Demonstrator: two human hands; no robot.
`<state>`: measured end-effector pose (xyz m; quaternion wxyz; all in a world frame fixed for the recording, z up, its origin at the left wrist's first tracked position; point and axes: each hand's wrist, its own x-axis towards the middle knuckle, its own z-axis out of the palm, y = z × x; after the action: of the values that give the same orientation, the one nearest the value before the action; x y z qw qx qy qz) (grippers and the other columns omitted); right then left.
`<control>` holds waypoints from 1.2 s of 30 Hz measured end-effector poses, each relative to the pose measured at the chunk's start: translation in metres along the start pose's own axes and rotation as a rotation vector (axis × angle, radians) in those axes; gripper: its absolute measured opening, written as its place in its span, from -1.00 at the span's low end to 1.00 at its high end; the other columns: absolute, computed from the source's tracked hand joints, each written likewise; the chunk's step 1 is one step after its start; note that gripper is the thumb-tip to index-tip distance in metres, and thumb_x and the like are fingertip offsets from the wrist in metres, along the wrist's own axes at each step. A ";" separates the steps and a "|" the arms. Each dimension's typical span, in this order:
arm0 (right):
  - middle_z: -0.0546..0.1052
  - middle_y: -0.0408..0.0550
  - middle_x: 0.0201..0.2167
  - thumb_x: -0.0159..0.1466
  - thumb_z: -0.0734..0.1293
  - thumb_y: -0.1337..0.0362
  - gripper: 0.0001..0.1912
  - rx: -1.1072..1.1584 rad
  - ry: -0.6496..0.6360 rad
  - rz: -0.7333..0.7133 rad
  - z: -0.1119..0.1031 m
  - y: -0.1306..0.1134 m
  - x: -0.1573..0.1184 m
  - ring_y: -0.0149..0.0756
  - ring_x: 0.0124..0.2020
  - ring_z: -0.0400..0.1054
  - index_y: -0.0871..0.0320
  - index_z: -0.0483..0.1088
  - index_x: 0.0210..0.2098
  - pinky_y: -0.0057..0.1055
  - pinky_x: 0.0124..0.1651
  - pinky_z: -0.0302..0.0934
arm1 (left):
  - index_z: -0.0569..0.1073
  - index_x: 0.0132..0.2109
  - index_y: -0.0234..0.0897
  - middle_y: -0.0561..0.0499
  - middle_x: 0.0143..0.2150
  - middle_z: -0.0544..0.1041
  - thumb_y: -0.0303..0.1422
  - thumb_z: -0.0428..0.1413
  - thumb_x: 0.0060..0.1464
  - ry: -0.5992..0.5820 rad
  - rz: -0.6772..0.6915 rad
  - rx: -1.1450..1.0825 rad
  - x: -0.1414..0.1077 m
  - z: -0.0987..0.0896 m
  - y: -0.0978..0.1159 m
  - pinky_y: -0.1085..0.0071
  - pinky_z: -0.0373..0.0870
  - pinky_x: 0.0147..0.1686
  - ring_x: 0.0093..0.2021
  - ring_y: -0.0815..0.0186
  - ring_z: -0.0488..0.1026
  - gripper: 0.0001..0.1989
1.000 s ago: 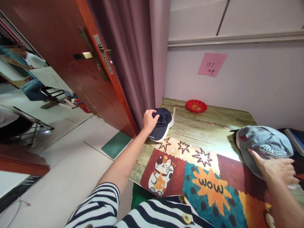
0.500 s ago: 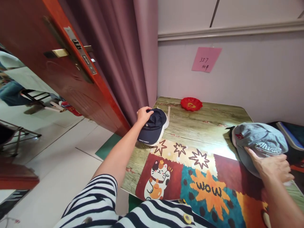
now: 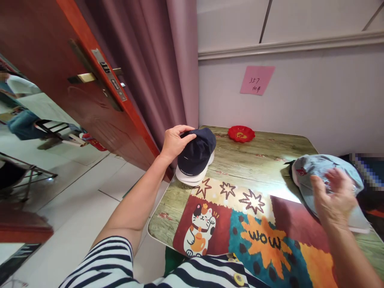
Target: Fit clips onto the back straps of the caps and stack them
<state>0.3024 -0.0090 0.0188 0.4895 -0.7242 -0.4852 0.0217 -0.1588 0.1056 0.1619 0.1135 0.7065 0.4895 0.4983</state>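
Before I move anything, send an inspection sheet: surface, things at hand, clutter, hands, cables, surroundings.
Surface: wood-patterned table, colourful mat along the near side.
Things at hand: navy cap at left, white brim showing beneath it; gray cap at right.
Clutter: red dish at the table's back, near the wall.
Hands: left hand pinches the navy cap's crown; right hand open over the gray cap, blurred, contact unclear.
Cables: possibly a thin cord on the floor, lower left; unclear.
Surroundings: door and curtain at left, pink note on the wall.
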 end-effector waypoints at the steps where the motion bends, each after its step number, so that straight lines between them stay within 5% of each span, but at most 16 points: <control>1: 0.46 0.20 0.20 0.26 0.28 -0.23 -0.31 0.181 -0.116 0.034 0.008 -0.020 -0.001 0.20 0.20 0.37 0.00 0.33 0.25 0.22 0.23 0.24 | 0.67 -0.17 -0.24 -0.01 -0.18 0.68 -0.29 0.30 0.00 -0.001 0.018 -0.024 -0.001 0.002 0.012 0.35 0.48 -0.06 -0.16 0.25 0.59 -0.77; 3: 0.52 0.12 0.15 0.26 0.34 -0.19 -0.43 0.473 -0.459 0.123 0.025 -0.062 -0.006 0.10 0.21 0.38 0.01 0.47 0.10 0.13 0.29 0.21 | 0.67 -0.17 -0.25 -0.01 -0.19 0.68 -0.30 0.31 0.00 -0.003 0.044 -0.060 -0.004 0.008 0.035 0.35 0.49 -0.06 -0.17 0.26 0.59 -0.78; 6: 0.56 0.05 0.13 0.26 0.36 -0.20 -0.44 0.854 -0.780 0.171 0.052 -0.121 -0.021 -0.02 0.22 0.39 -0.02 0.48 0.11 0.01 0.36 0.12 | 0.67 -0.19 -0.25 -0.01 -0.21 0.67 -0.29 0.33 -0.01 -0.019 0.045 -0.119 -0.011 0.021 0.064 0.35 0.50 -0.11 -0.19 0.26 0.58 -0.78; 9: 0.58 0.02 0.10 0.24 0.36 -0.24 -0.41 1.125 -0.940 0.276 0.070 -0.162 -0.031 -0.02 0.18 0.43 0.02 0.51 0.06 -0.07 0.28 0.25 | 0.67 -0.17 -0.26 0.00 -0.23 0.66 -0.22 0.35 -0.03 -0.075 -0.035 -0.260 -0.020 0.032 0.079 0.38 0.52 -0.20 -0.23 0.26 0.58 -0.72; 13: 0.66 -0.08 -0.05 0.11 0.55 0.02 -0.58 1.298 -0.865 0.433 0.072 -0.183 -0.028 -0.06 0.05 0.53 0.02 0.54 -0.09 -0.19 0.14 0.39 | 0.64 -0.12 -0.24 -0.02 -0.18 0.67 -0.07 0.35 -0.04 -0.119 -0.191 -0.519 -0.039 0.051 0.068 0.36 0.54 -0.18 -0.22 0.25 0.60 -0.59; 17: 0.67 -0.12 -0.09 0.09 0.54 0.12 -0.62 1.339 -0.869 0.414 0.064 -0.176 -0.024 -0.05 0.00 0.55 -0.01 0.52 -0.11 -0.14 0.10 0.42 | 0.62 -0.12 -0.18 -0.05 -0.18 0.68 0.22 0.05 0.14 -0.108 -0.490 -0.772 -0.074 0.082 0.030 0.25 0.55 -0.06 -0.10 0.17 0.61 -0.42; 20: 0.67 -0.14 -0.10 0.07 0.53 0.16 -0.62 1.337 -0.850 0.434 0.060 -0.160 -0.027 -0.05 -0.01 0.56 -0.03 0.52 -0.11 -0.11 0.09 0.43 | 0.63 -0.23 -0.21 -0.14 -0.32 0.67 0.40 -0.08 0.03 -0.404 -0.827 -0.920 -0.096 0.098 0.008 0.15 0.58 -0.18 -0.17 0.05 0.63 -0.21; 22: 0.68 -0.15 -0.15 0.01 0.56 0.19 -0.61 1.324 -0.827 0.512 0.061 -0.145 -0.028 -0.07 -0.05 0.57 -0.02 0.53 -0.15 -0.14 0.07 0.44 | 0.63 -0.26 -0.24 -0.19 -0.32 0.66 0.43 -0.05 -0.05 -0.552 -0.914 -1.009 -0.099 0.100 0.004 0.12 0.58 -0.20 -0.18 -0.01 0.63 -0.18; 26: 0.68 -0.11 -0.23 0.01 0.59 0.02 -0.59 1.240 -0.760 0.570 0.060 -0.121 -0.014 -0.11 -0.13 0.58 0.03 0.55 -0.19 -0.21 0.00 0.46 | 0.61 -0.25 -0.29 -0.14 -0.28 0.67 0.06 0.37 -0.18 -0.525 -0.746 -1.018 -0.069 0.094 0.020 0.22 0.56 -0.12 -0.17 0.06 0.63 -0.49; 31: 0.67 -0.10 -0.24 -0.05 0.64 0.01 -0.54 1.090 -0.624 0.261 0.041 -0.111 0.018 -0.12 -0.16 0.54 0.02 0.55 -0.22 -0.23 -0.05 0.42 | 0.61 -0.10 -0.31 -0.13 -0.10 0.66 -0.13 0.41 -0.15 -0.533 -0.442 -0.940 -0.030 0.094 0.046 0.27 0.50 -0.02 -0.11 0.14 0.60 -0.52; 36: 0.63 -0.08 -0.32 -0.08 0.67 0.11 -0.54 0.845 -0.895 0.167 0.021 -0.086 0.007 -0.20 -0.29 0.51 0.13 0.56 -0.25 -0.25 -0.14 0.41 | 0.60 -0.17 -0.32 -0.04 -0.21 0.65 -0.21 0.42 -0.17 -0.692 -0.391 -0.735 -0.059 0.106 0.032 0.37 0.48 -0.13 -0.20 0.24 0.57 -0.60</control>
<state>0.2374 0.0149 0.0737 0.4797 -0.4241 -0.5345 0.5516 -0.0554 0.0769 0.0965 0.5984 0.6389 0.3393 0.3443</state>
